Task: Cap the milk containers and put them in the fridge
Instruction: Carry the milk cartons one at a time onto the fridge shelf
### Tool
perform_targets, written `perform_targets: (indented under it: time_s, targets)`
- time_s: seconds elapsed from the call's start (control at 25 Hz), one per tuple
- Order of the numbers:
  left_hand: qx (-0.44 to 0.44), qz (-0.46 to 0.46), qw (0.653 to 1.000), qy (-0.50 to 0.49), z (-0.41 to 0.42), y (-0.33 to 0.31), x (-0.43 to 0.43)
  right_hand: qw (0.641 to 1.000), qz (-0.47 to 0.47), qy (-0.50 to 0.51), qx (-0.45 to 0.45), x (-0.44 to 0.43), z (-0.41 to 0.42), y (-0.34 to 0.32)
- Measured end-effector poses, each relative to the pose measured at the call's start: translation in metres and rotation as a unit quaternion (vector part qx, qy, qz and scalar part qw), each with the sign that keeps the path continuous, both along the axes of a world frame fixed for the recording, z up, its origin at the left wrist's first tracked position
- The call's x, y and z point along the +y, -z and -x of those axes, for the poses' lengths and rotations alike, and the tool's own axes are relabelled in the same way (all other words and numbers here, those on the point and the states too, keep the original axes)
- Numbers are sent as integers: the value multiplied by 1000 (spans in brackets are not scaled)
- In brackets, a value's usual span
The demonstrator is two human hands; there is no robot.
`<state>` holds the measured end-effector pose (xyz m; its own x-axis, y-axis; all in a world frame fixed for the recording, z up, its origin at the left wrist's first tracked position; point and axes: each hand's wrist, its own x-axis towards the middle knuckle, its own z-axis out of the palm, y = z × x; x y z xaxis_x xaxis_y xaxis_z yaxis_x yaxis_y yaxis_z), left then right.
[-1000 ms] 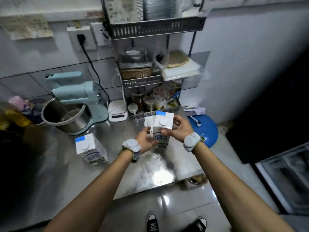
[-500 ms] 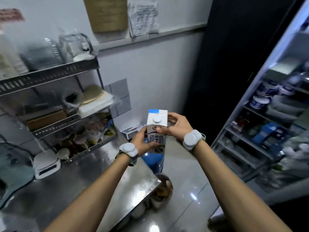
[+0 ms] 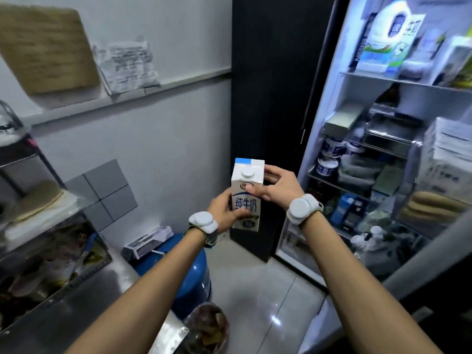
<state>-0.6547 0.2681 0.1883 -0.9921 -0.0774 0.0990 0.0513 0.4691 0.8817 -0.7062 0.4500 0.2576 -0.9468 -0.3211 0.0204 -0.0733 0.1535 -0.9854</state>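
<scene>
Currently the milk carton [image 3: 247, 195] is upright, held in mid-air at frame centre, white cap [image 3: 247, 172] seated on its sloped top. L hand [image 3: 226, 210] is clamped round the lower body from approx 8 o'clock; R hand [image 3: 277, 186] grips the upper part from 3 o'clock, thumb across the front face. Fridge [image 3: 324, 139] stands open at 2 o'clock w/ stocked shelves, apart from carton; steel counter [image 3: 84, 302] at 8 o'clock.

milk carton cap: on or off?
On. The round white cap sits on the milk carton top, held upright by both hands.
</scene>
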Motion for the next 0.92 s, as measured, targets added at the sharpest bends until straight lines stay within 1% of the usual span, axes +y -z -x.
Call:
perform_targets:
  time_s: [0.2, 0.4, 0.76, 0.92]
  targets:
    - [10, 23, 999, 38, 57, -21, 33, 999, 8, 40, 12, 34, 41, -21]
    - [42, 60, 995, 69, 121, -46, 49, 995, 33, 95, 20, 53, 88, -38]
    - [97, 77, 987, 107, 237, -88, 79, 978, 53, 193, 57, 80, 171, -82]
    - [105, 103, 981, 126, 271, -108, 100, 973, 40, 218, 63, 94, 196, -102]
